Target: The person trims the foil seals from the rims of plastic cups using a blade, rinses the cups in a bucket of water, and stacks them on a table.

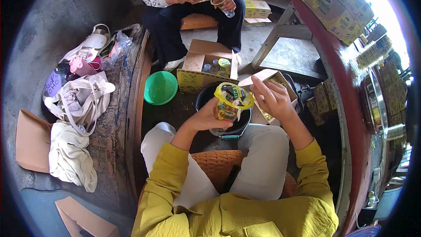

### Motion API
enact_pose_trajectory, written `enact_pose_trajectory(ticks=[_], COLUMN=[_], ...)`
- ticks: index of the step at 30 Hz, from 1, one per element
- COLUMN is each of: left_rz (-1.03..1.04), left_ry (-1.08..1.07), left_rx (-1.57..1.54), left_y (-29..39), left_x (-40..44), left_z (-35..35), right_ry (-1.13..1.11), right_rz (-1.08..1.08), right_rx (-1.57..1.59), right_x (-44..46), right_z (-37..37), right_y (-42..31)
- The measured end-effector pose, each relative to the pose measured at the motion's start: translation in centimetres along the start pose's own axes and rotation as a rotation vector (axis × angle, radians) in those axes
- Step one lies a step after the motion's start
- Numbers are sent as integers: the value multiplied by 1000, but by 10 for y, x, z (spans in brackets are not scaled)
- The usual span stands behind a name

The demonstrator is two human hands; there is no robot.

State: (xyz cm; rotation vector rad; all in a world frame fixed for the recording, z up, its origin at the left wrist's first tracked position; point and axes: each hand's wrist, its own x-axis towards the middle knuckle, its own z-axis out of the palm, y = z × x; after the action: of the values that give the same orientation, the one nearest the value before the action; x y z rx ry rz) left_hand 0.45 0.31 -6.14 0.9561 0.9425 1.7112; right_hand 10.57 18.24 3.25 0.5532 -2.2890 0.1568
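My left hand [208,116] is wrapped round a clear plastic drink cup [226,109] with a yellow rim. The cup's printed lid film [236,93] looks torn, with pale ragged pieces across the top. Just right of the cup, my right hand [272,99] is raised with its fingers loosely bent and apart; I see nothing in it. Below the cup, between my knees, stands a dark bucket [242,128] with a light blue handle grip. Its contents are mostly hidden by my left hand and the cup.
An open carton [189,79] with several cups stands ahead, beside a green basin [161,88]. Another open box [285,81] is at right. Opposite sits a person [193,0] holding a cup and a thin tool. Bags [83,94] lie left; lemon cartons [329,6] are stacked right.
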Motion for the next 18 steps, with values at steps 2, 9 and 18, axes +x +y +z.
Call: enact_pose_trajectory(ticks=[2,9,18], left_rz=[73,109,167], left_ry=[37,246,230], left_rx=[79,466,530], left_y=[3,7,-9], left_x=[4,2,7], left_z=[-1,12,14], right_ry=[-1,-67,-1], right_rz=[-5,12,-29], right_rx=[-34,-74,-82], right_x=[-1,-4,-7], right_z=[1,2,10], right_y=[3,2,-3])
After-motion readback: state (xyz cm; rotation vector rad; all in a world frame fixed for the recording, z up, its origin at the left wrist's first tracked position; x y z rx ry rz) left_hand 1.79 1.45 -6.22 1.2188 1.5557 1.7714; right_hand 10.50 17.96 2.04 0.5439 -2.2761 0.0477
